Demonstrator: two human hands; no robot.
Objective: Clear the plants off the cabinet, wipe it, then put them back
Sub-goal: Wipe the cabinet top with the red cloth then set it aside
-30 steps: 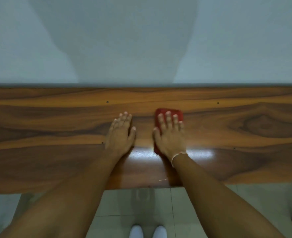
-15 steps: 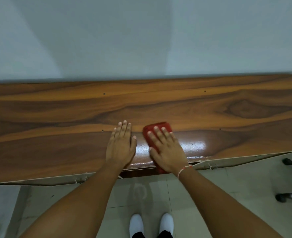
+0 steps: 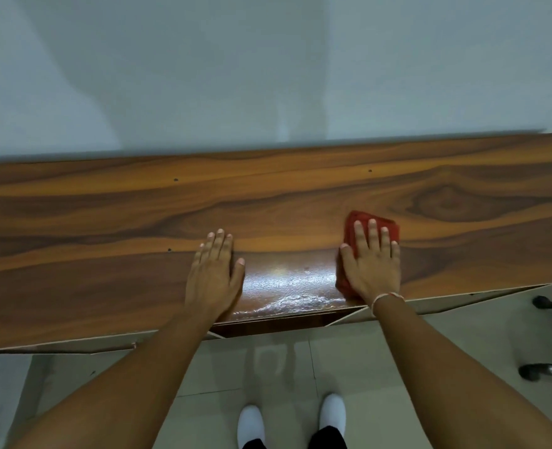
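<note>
On the cabinet (image 3: 106, 280), the right hand (image 3: 373, 267) presses a red cloth (image 3: 359, 222) flat.

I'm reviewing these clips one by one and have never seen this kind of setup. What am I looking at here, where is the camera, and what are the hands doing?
There is no machine here: a person wears one wide-angle camera on the head, so you look down along both bare arms. In front is a long wooden cabinet top against a pale wall. The left hand lies flat on the wood, fingers straight, holding nothing. The right hand presses flat on a red cloth, which suggests the wiping step. A glossy patch between the hands may be wet, or only reflected light. No plants show on the cabinet. Below are the floor tiles and the person's white shoes.
</note>
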